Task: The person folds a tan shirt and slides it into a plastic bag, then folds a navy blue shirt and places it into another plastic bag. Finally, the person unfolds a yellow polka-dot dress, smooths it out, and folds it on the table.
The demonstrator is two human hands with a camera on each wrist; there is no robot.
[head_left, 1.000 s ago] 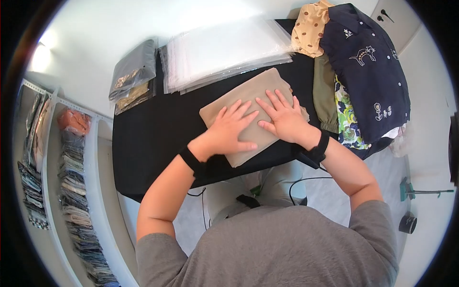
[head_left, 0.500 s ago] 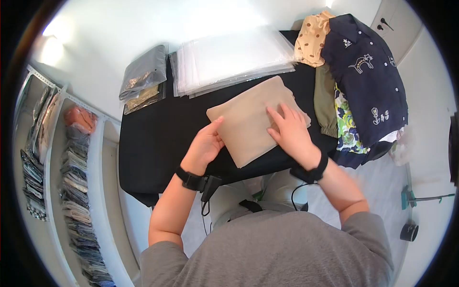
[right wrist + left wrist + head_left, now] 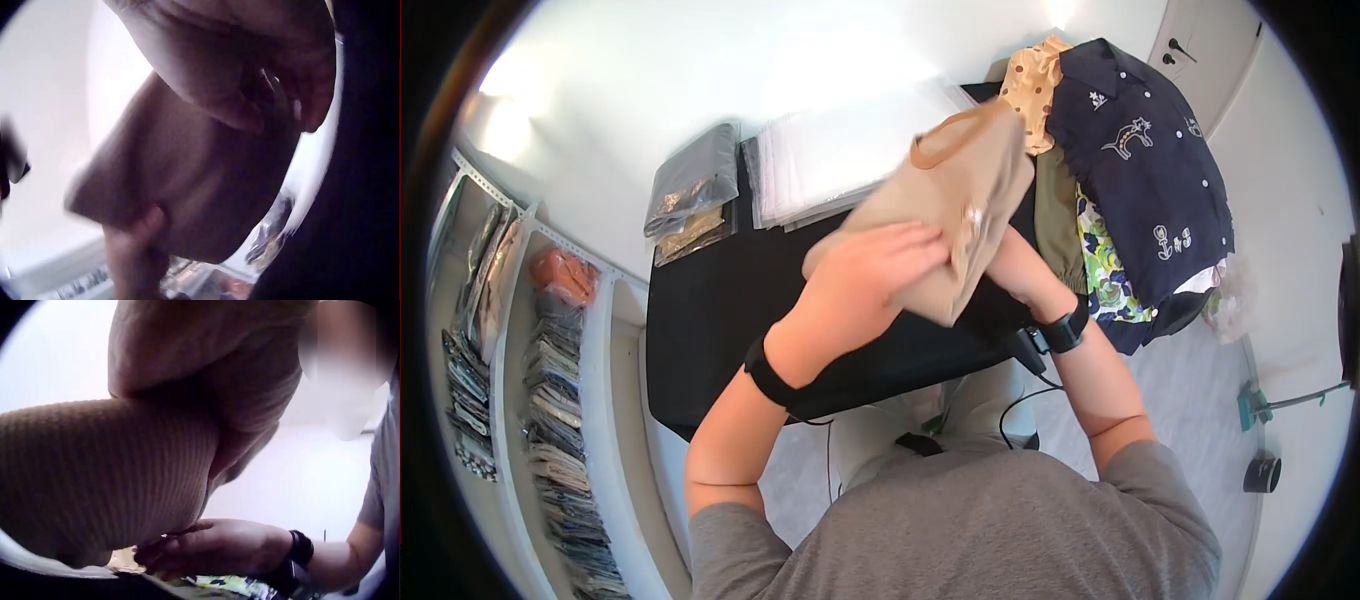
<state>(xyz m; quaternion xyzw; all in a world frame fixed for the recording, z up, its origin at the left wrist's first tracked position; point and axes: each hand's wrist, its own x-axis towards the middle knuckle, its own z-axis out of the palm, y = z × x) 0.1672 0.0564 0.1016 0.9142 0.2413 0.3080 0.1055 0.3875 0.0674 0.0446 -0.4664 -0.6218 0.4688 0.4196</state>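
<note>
A folded beige garment (image 3: 920, 200), ribbed and edged with a brown neckband (image 3: 918, 154), was held tilted above the black tablecloth (image 3: 730, 320) at the centre of the head frame. Its long axis was slanted from lower left to upper right, the neckband end pointed upper right. Its lower left was gripped by the left hand (image 3: 880, 265); its edge was pinched by the right hand (image 3: 1015, 268), partly hidden behind it.

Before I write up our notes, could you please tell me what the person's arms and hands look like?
The left hand and right hand wear no gloves. The grey sleeves are short, leaving the forearms bare. There is a black left wristband and a black right wristband, the latter with a small dark device. A thin black cable loops below it.
</note>
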